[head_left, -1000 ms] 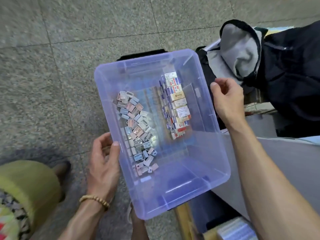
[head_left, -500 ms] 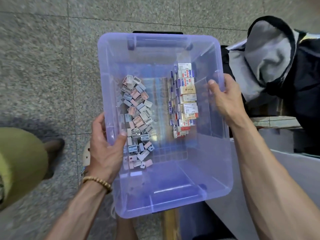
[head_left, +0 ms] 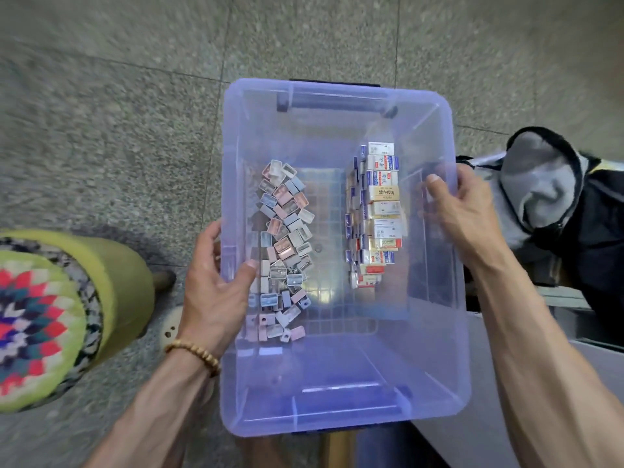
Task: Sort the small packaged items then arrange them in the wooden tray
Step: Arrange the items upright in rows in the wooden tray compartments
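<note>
Risk of tilt: bin (head_left: 337,383) clamped by left grip (head_left: 216,285) and right grip (head_left: 462,211), spilling packets (head_left: 283,238).

Printed labels appear on the small boxes (head_left: 383,211) stacked along the right side of the clear bin (head_left: 337,410). One box (head_left: 385,243) reads "2B". Remaining print, apparently Chinese characters, is too small to read reliably.
</note>
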The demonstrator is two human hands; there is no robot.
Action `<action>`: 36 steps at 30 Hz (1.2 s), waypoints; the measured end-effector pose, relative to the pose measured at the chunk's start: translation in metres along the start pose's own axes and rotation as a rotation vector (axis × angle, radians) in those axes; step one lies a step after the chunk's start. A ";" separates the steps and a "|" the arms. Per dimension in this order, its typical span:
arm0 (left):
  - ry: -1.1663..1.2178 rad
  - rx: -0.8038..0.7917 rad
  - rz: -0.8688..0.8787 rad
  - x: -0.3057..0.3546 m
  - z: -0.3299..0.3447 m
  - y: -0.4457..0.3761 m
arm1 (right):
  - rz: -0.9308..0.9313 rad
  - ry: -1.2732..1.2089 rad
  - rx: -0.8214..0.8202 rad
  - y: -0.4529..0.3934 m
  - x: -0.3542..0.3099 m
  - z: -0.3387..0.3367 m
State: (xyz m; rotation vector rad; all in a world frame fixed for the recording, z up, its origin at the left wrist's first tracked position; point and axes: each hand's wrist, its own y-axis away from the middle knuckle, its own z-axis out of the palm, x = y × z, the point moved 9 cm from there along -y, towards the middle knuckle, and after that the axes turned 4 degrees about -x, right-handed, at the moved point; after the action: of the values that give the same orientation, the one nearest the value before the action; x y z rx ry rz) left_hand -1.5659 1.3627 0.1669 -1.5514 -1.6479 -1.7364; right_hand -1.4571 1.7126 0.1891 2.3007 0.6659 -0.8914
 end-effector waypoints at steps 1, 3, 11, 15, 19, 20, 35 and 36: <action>0.001 0.010 0.003 0.007 -0.013 -0.001 | -0.011 -0.002 -0.002 -0.001 -0.017 0.006; 0.019 0.036 -0.002 0.018 -0.042 -0.006 | -0.010 -0.011 -0.010 -0.004 -0.047 0.021; 0.050 0.135 0.044 0.062 -0.171 -0.042 | -0.074 -0.076 -0.065 -0.020 -0.188 0.104; 0.083 0.212 0.040 0.075 -0.226 -0.067 | -0.120 -0.084 -0.107 -0.045 -0.250 0.153; 0.137 0.303 0.008 0.079 -0.269 -0.093 | -0.179 -0.036 -0.157 -0.082 -0.301 0.202; 0.126 0.324 -0.004 0.079 -0.278 -0.102 | -0.191 -0.026 -0.181 -0.091 -0.314 0.213; 0.411 0.698 -0.183 0.066 -0.353 -0.218 | -0.355 0.190 -0.552 -0.236 -0.477 0.421; 0.434 0.717 -0.200 0.061 -0.360 -0.220 | -0.381 0.200 -0.575 -0.234 -0.491 0.436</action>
State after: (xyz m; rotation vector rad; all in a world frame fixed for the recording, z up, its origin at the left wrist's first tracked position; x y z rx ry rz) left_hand -1.9367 1.1536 0.1831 -0.6560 -1.9174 -1.2150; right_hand -2.1111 1.4727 0.1991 1.7789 1.2903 -0.5299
